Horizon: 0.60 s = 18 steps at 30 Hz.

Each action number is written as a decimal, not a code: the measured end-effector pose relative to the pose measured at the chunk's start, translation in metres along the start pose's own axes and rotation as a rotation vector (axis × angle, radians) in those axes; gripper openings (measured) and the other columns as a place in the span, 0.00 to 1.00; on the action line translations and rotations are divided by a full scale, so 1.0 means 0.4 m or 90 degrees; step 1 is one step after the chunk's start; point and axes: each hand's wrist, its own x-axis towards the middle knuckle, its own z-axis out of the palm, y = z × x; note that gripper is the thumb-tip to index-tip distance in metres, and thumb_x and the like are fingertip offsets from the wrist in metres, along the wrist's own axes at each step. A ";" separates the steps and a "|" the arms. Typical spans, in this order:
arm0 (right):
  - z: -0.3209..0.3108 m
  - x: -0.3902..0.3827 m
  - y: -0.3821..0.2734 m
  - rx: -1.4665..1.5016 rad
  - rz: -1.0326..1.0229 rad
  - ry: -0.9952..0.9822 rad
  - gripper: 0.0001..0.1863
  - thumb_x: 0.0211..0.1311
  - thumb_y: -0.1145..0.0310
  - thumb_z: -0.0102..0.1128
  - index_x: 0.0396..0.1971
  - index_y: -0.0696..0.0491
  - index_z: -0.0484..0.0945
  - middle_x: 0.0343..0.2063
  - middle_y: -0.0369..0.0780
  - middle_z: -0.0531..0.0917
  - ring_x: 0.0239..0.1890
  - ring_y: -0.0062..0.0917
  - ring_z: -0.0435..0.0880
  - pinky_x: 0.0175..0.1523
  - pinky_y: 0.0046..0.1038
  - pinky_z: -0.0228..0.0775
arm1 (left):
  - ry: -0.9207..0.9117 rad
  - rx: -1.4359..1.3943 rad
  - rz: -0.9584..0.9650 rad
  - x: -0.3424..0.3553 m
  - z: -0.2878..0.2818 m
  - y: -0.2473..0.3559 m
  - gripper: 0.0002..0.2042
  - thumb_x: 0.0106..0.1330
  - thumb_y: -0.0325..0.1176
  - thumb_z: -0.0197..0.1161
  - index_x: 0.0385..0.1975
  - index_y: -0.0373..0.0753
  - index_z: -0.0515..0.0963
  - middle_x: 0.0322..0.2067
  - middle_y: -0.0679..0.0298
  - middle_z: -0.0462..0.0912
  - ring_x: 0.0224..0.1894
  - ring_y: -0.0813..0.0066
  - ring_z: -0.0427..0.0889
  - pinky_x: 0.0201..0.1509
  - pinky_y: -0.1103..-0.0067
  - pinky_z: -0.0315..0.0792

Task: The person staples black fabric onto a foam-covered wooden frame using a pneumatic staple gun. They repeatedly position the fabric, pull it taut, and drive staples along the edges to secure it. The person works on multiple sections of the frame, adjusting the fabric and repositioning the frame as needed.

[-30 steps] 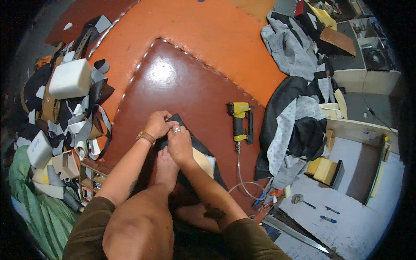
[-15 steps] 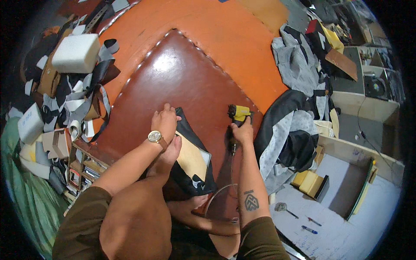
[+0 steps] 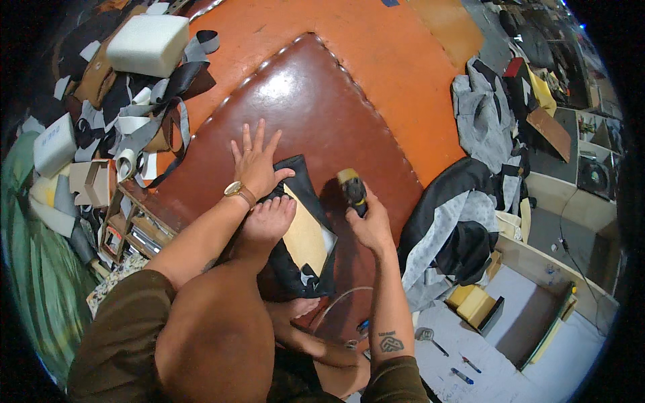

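Observation:
My left hand point(image 3: 257, 164) is spread flat over the brown padded mat point(image 3: 282, 121), fingers apart, its thumb at the upper corner of a black-covered panel point(image 3: 293, 167). A tan board point(image 3: 304, 232) shows in the middle of that panel, with black fabric folded round its edges. My bare foot point(image 3: 272, 218) presses on the panel's left side. My other foot point(image 3: 299, 307) is at its lower end. To the right of the panel, my right hand point(image 3: 371, 225) grips a yellow and black staple gun point(image 3: 353, 191), held above the mat and blurred. A thin hose point(image 3: 342, 294) curves below.
Fabric scraps point(image 3: 144, 121) and a white foam block point(image 3: 149, 46) are heaped at left. Grey and black fabric point(image 3: 447, 221) lies right of the mat. Beyond it are open wooden compartments point(image 3: 547, 269), a tape measure point(image 3: 424, 334) and pens point(image 3: 462, 376). An orange sheet point(image 3: 396, 80) stretches behind.
My view has shifted. My left hand has spread its fingers and slid off the panel's corner toward the mat. The staple gun has swung left, nearer the panel, and turned.

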 end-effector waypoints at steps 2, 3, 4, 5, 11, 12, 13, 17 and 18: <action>0.023 0.007 -0.012 0.052 -0.036 -0.050 0.38 0.54 0.65 0.70 0.70 0.48 0.74 0.55 0.53 0.85 0.60 0.46 0.84 0.65 0.39 0.74 | -0.021 0.008 0.011 -0.003 -0.006 0.002 0.48 0.59 0.60 0.73 0.78 0.52 0.61 0.83 0.55 0.41 0.83 0.41 0.37 0.79 0.38 0.41; 0.025 0.011 -0.087 0.012 -0.036 -0.049 0.31 0.53 0.63 0.72 0.61 0.45 0.83 0.50 0.51 0.88 0.55 0.46 0.87 0.61 0.41 0.77 | -0.030 0.016 0.008 -0.004 -0.008 -0.009 0.48 0.60 0.60 0.73 0.79 0.52 0.60 0.83 0.55 0.41 0.83 0.41 0.36 0.80 0.39 0.41; 0.026 0.016 -0.136 -0.037 0.003 -0.056 0.28 0.53 0.63 0.72 0.57 0.48 0.85 0.47 0.50 0.89 0.52 0.45 0.88 0.58 0.40 0.79 | -0.035 0.010 0.013 -0.004 -0.010 -0.013 0.48 0.60 0.59 0.73 0.79 0.52 0.59 0.83 0.55 0.40 0.83 0.42 0.36 0.80 0.39 0.41; 0.026 0.022 -0.176 -0.085 0.044 -0.061 0.25 0.53 0.62 0.73 0.53 0.50 0.86 0.43 0.49 0.90 0.48 0.44 0.90 0.54 0.39 0.80 | -0.042 0.004 0.019 -0.004 -0.011 -0.015 0.48 0.60 0.59 0.73 0.79 0.51 0.59 0.83 0.55 0.40 0.83 0.42 0.36 0.80 0.40 0.40; 0.067 0.068 -0.229 -0.166 0.070 -0.079 0.22 0.51 0.55 0.75 0.45 0.50 0.89 0.39 0.50 0.90 0.45 0.47 0.90 0.51 0.44 0.81 | -0.070 -0.011 0.041 0.001 -0.002 -0.042 0.49 0.61 0.54 0.74 0.80 0.51 0.55 0.83 0.55 0.38 0.83 0.40 0.34 0.80 0.40 0.41; 0.079 0.080 -0.236 -0.200 0.066 -0.088 0.23 0.51 0.53 0.74 0.46 0.50 0.89 0.40 0.51 0.90 0.46 0.48 0.90 0.52 0.46 0.81 | -0.075 -0.014 0.044 -0.001 0.001 -0.043 0.49 0.61 0.53 0.74 0.80 0.51 0.55 0.83 0.55 0.38 0.83 0.40 0.34 0.80 0.40 0.42; 0.090 0.085 -0.240 -0.233 0.061 -0.097 0.25 0.51 0.52 0.74 0.46 0.50 0.89 0.41 0.53 0.90 0.48 0.49 0.89 0.54 0.48 0.81 | -0.072 -0.014 0.043 -0.002 0.006 -0.043 0.49 0.61 0.52 0.75 0.80 0.51 0.55 0.83 0.55 0.38 0.83 0.40 0.34 0.80 0.40 0.42; 0.119 0.092 -0.241 -0.240 0.101 -0.087 0.22 0.51 0.54 0.73 0.43 0.52 0.88 0.41 0.53 0.89 0.48 0.49 0.89 0.54 0.48 0.80 | -0.077 -0.015 0.044 0.000 0.002 -0.042 0.49 0.61 0.49 0.76 0.81 0.51 0.54 0.83 0.56 0.37 0.83 0.40 0.33 0.80 0.39 0.43; 0.119 0.090 -0.243 -0.242 0.094 -0.093 0.22 0.51 0.55 0.72 0.43 0.52 0.88 0.41 0.54 0.89 0.48 0.49 0.89 0.54 0.48 0.80 | -0.083 -0.014 0.041 0.000 -0.001 -0.044 0.49 0.61 0.48 0.76 0.81 0.51 0.53 0.83 0.56 0.38 0.83 0.39 0.33 0.79 0.39 0.43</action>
